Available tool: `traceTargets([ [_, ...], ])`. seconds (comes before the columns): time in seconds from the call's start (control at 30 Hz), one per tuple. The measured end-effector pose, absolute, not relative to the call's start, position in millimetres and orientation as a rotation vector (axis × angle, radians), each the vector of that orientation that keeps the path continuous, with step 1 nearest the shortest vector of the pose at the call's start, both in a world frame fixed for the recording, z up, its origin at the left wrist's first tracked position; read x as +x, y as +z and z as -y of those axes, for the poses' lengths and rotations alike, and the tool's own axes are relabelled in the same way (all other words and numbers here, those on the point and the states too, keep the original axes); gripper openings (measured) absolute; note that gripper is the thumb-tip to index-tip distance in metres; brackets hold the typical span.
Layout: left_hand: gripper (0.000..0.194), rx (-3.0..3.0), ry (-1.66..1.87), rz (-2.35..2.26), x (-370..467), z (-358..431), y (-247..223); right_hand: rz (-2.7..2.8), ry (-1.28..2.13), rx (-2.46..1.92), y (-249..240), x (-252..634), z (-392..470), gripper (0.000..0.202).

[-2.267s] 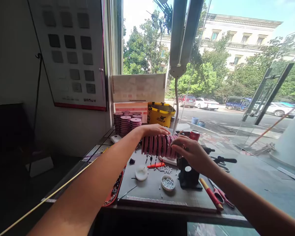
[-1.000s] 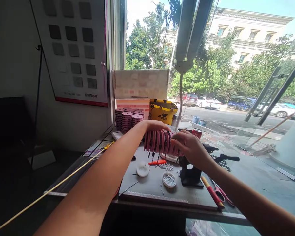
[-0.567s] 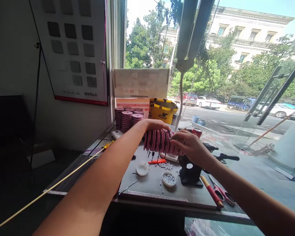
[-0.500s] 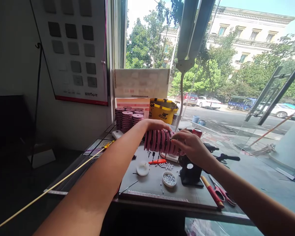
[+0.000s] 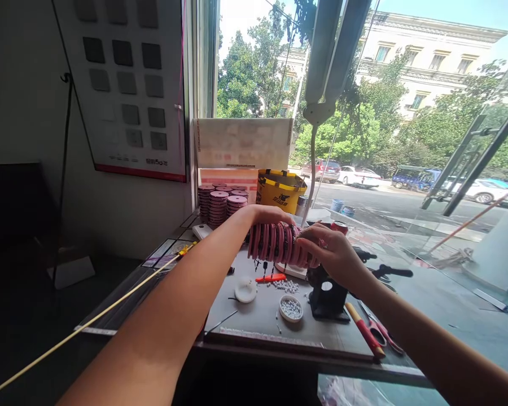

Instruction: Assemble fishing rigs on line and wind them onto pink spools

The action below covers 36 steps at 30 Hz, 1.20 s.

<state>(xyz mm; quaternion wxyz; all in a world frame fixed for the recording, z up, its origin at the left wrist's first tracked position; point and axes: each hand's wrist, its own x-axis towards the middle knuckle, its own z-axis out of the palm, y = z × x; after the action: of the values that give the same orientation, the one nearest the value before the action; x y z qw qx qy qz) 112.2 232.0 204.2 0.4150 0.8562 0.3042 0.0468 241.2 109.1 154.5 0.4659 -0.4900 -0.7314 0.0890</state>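
Observation:
A row of pink spools (image 5: 273, 245) is mounted sideways above the table, with dark line and small black parts hanging below it. My left hand (image 5: 275, 215) arches over the top of the row, its fingers bent down towards the spools and partly hidden. At the right part of the row, my right hand (image 5: 324, 241) has thumb and forefinger pinched together against a spool; what is between them is too small to make out. A black clamp stand (image 5: 329, 304) is below my right hand. In front lies a white dish of small white beads (image 5: 291, 309).
Stacked pink spools (image 5: 219, 206) and a yellow bucket (image 5: 280, 190) stand at the back. A white lid (image 5: 245, 291), loose beads (image 5: 286, 286) and an orange-red tool (image 5: 271, 278) lie on the mat. Red-handled scissors (image 5: 379, 332) are at right; a thin yellow rod (image 5: 122, 300) crosses the left.
My right thumb and fingers have closed together slightly and shifted a little at the spools. My left hand stays in place.

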Motion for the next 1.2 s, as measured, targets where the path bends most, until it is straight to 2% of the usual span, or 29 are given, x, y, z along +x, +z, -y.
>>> traceTargets([
  [0.47, 0.025, 2.148, 0.137, -0.765, 112, -235, 202, 1.828, 0.014, -1.244, 154, 235, -111, 0.013],
  [0.73, 0.029, 2.166, 0.129, -0.782, 111, -235, 203, 1.887, 0.008, -1.302, 156, 235, -112, 0.014],
  [1.0, 0.021, 2.175, 0.14, -0.786, 112, -235, 203, 2.012, 0.003, -1.323, 160, 240, -114, 0.017],
  [1.2, 0.024, 2.187, 0.153, -0.806, 112, -237, 202, 2.17, 0.047, -1.294, 168, 250, -115, 0.015],
])
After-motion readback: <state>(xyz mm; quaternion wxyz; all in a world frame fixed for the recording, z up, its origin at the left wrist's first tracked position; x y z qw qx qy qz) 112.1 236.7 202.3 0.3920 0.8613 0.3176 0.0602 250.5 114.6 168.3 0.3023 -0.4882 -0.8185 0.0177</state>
